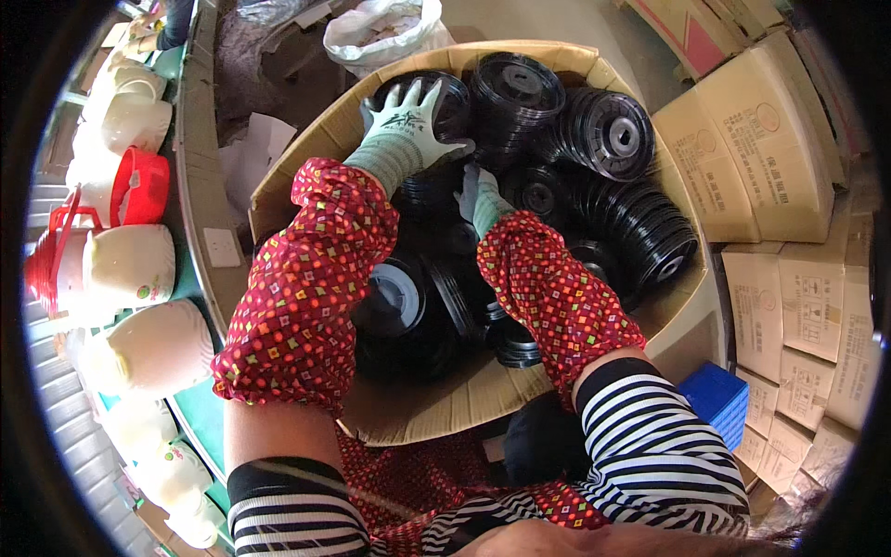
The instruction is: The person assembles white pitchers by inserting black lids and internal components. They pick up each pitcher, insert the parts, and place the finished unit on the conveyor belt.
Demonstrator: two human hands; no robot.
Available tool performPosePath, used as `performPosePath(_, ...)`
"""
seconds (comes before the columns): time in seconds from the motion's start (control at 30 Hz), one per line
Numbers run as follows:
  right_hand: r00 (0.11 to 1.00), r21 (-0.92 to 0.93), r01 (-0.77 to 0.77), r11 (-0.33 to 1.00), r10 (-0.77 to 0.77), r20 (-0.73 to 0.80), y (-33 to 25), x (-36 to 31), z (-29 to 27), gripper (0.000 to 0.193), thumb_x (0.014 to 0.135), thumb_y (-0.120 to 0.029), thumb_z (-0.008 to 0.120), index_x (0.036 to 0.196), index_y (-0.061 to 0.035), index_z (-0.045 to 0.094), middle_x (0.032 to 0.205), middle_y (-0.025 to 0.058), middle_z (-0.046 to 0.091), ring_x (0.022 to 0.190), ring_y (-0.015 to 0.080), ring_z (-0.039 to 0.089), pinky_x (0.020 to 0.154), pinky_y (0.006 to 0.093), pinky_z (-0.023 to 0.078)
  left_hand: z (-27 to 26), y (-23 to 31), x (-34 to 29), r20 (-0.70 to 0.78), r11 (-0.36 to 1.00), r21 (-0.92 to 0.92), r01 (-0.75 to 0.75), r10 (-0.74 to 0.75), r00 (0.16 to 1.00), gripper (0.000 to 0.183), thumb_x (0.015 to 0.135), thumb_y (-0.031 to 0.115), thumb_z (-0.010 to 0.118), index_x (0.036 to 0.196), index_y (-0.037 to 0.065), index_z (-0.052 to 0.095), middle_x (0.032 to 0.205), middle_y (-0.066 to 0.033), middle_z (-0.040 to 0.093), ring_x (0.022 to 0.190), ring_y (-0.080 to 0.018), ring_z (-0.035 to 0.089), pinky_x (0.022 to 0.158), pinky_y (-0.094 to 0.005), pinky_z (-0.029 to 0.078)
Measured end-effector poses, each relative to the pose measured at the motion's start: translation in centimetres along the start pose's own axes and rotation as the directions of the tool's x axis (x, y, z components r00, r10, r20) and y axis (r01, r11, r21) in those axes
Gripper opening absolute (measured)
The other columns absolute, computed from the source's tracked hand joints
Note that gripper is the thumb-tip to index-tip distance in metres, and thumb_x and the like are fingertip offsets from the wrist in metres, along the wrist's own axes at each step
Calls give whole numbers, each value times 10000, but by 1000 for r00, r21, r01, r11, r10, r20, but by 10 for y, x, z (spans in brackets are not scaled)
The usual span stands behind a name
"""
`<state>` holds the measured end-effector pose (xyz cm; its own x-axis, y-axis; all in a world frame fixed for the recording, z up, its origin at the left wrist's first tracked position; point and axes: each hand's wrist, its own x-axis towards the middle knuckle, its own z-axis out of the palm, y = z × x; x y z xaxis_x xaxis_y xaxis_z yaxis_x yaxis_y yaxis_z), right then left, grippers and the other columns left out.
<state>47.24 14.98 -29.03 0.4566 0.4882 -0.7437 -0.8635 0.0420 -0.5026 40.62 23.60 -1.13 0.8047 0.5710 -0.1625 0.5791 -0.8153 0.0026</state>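
Note:
Both my hands wear pale gloves and reach into a large open cardboard box (445, 408) full of stacked black round plastic parts. My left hand (408, 130) lies with fingers spread over the top of a stack of black discs (452, 100) at the box's far left. Just right of and below it, my right hand (480, 198) is down among the stacks, beside the same stack's near end; its fingers are partly hidden, so its grip is unclear. Other stacks of black discs (613, 137) lean at the right, and a black part with a grey centre (392, 299) sits nearer me.
On the left runs a green-topped bench (200, 408) with several cream-coloured jug-like bodies (148, 348) and a red piece (141, 186). Behind the box stands a white sack (385, 32). Cardboard cartons (756, 139) are stacked at the right, near a blue crate (715, 404).

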Motion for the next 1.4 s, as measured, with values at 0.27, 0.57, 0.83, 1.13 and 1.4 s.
performPosePath(0.27, 995, -173, -96, 980, 94, -17, -43, -34, 7, 474, 1082, -379, 444, 1469, -122, 540, 1513, 70, 545, 1358, 239, 493, 1088, 399, 439, 20, -22, -12, -138, 994, -27, -105, 101, 985, 890, 829, 475, 816, 1597, 261, 419, 1636, -109, 402, 1544, -361, 309, 1170, -757, 282)
performPosePath(0.57, 831, -535, 466, 705, -140, 538, -37, -9, -13, 518, 1051, -489, 485, 1262, -73, 711, 1202, 119, 726, 1037, 319, 685, 908, 427, 560, 59, -99, -94, -282, 962, -240, -128, 57, 958, 889, 872, 332, 806, 1629, 163, 370, 1642, -197, 388, 1500, -427, 375, 1219, -558, 328)
performPosePath(0.83, 994, -693, -38, 720, -47, -102, -30, 76, -6, 568, 860, -385, 773, 1325, -79, 657, 1278, 177, 702, 1143, 346, 680, 997, 440, 542, 35, -52, -43, -229, 985, -120, -125, 95, 969, 1019, 777, 461, 878, 1630, 257, 359, 1667, -134, 348, 1525, -439, 307, 1175, -720, 304)
performPosePath(1.13, 910, -339, 411, 847, -360, 203, -5, -44, 64, 530, 1047, -501, 476, 1322, -78, 639, 1322, 111, 668, 1173, 273, 633, 974, 412, 523, 19, -108, -89, -381, 950, -249, -187, 82, 921, 973, 794, 308, 879, 1609, 111, 385, 1603, -231, 431, 1459, -460, 422, 1220, -544, 359)
performPosePath(1.4, 850, 41, -183, 982, 137, 509, -14, 24, 18, 712, 1016, -525, 628, 1552, -79, 487, 1447, 122, 620, 1302, 283, 568, 1115, 408, 448, 41, -89, -91, -320, 954, -291, -68, -31, 947, 1010, 813, 344, 866, 1639, 112, 334, 1650, -230, 359, 1470, -466, 390, 1228, -530, 347)
